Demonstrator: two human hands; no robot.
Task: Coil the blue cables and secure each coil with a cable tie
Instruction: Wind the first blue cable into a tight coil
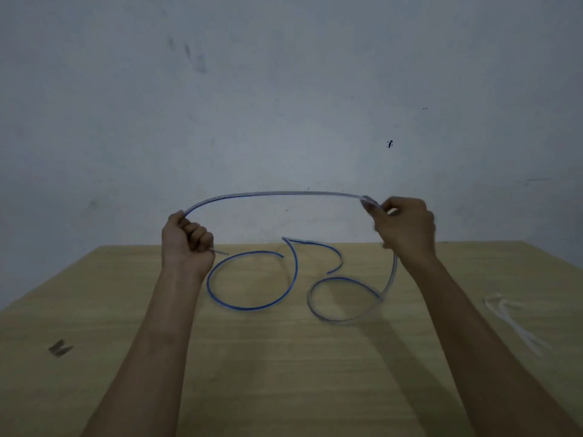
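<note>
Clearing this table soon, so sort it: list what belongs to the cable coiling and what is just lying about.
For the job: held blue cable, gripped by left hand and right hand; loose blue cable on the table; white strips at right, likely cable ties.
Lying about: small dark object at left, too blurred to identify.

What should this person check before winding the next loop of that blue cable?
1. Left hand grip on the thin blue cable: ok, fist round it near one end.
2. Right hand grip: ok, fingers pinch it.
3. Stretch between the hands kink-free: ok, smooth arc.
4. Slack on the light wooden table untangled: cannot tell; blue loops lie close together there.
5. Thin white cable ties at hand: ok, on the table's right.
</note>
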